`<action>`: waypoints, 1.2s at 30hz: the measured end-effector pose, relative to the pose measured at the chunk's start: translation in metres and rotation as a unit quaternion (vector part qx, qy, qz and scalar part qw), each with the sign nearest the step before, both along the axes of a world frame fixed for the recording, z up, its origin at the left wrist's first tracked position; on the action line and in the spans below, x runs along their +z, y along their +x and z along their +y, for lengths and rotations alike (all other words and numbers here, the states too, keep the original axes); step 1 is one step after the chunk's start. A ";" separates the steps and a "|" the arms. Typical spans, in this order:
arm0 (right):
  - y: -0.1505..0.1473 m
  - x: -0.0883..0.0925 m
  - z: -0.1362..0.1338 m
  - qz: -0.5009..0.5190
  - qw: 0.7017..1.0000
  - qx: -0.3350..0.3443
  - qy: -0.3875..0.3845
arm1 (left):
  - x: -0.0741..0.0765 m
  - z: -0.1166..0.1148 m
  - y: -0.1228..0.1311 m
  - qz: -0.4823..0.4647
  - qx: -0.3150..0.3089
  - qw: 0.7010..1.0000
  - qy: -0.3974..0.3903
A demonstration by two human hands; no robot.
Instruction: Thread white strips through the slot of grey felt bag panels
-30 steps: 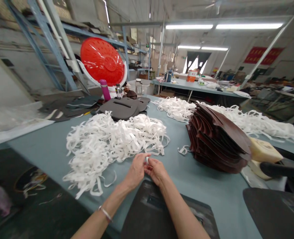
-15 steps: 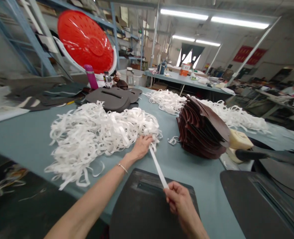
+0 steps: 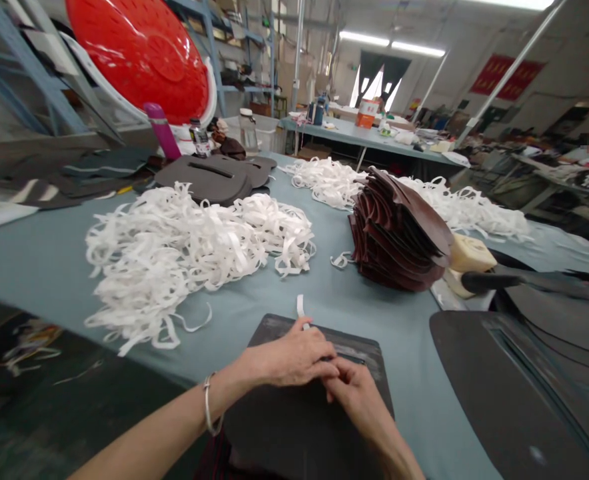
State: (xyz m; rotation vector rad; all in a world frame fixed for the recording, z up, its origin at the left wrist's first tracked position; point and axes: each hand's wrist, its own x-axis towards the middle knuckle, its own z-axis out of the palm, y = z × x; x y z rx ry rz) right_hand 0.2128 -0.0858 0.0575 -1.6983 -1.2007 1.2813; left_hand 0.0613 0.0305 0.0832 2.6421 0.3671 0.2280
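Both my hands rest close together on a dark slotted panel [image 3: 294, 433] at the near edge of the grey-blue table [image 3: 244, 313]. My left hand [image 3: 292, 357] lies across the panel's upper part, and a short end of white strap [image 3: 300, 307] sticks out past its fingers. My right hand [image 3: 357, 397] sits beside it, with its fingertips near the panel's slot. The rest of the strap is hidden under my hands. A large tangled pile of white strips [image 3: 184, 260] lies just beyond them.
A stack of brown curved panels [image 3: 397, 233] stands on the table with more white strips [image 3: 454, 207] behind it. Another dark slotted panel [image 3: 519, 380] lies at right, and dark panels [image 3: 209, 179] lie at the far end beside a magenta flask [image 3: 162, 130].
My hands have come together on the panel near its slot. The strap stretched between them earlier is now mostly hidden. The view has also shifted slightly.
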 end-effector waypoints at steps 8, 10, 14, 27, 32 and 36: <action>0.074 -0.013 -0.019 -0.142 0.986 -0.079 -0.043 | -0.026 0.014 -0.062 -0.009 0.196 0.966 -0.170; 0.080 -0.018 -0.017 -0.156 0.985 -0.067 -0.025 | -0.034 0.015 -0.067 -0.021 0.229 0.950 -0.211; 0.080 -0.027 -0.008 -0.202 0.975 -0.095 -0.014 | -0.048 0.015 -0.065 -0.005 0.371 0.905 -0.207; 0.087 -0.048 0.000 -0.177 0.962 -0.207 -0.017 | -0.059 0.029 -0.057 0.040 0.499 0.848 -0.175; 0.087 -0.050 0.004 -0.173 0.959 -0.223 -0.009 | -0.058 0.030 -0.056 0.054 0.506 0.841 -0.182; 0.087 -0.049 0.006 -0.212 0.955 -0.207 -0.024 | -0.056 0.030 -0.054 0.067 0.509 0.839 -0.182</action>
